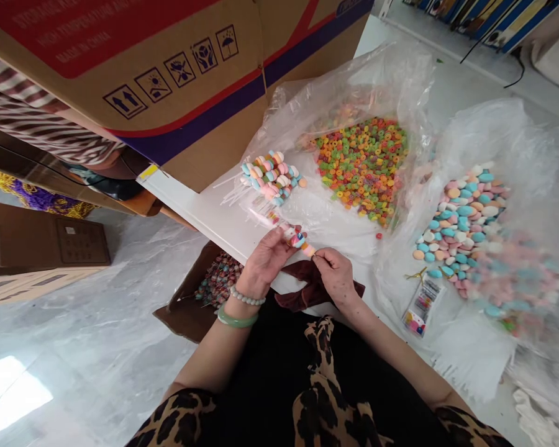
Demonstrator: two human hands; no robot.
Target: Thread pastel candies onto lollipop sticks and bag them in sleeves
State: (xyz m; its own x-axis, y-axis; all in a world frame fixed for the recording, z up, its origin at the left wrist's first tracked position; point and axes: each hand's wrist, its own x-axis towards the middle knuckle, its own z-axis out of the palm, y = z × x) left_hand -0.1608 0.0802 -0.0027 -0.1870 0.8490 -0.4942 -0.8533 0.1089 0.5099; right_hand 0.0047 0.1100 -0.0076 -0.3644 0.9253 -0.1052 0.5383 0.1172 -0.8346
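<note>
Though small, rounded beads [300, 241] between fingers [276, 241]

Left hand [266, 257] raised, fingers pinched, palm partly up, beaded and green bangles below it on wrist; right hand [336, 273] just beside, thumb and index pinched, forearms converging.

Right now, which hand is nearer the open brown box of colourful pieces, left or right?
Left. The left hand is just ahead and to the right of the open brown box; the right hand is farther right, past the left hand.
</note>
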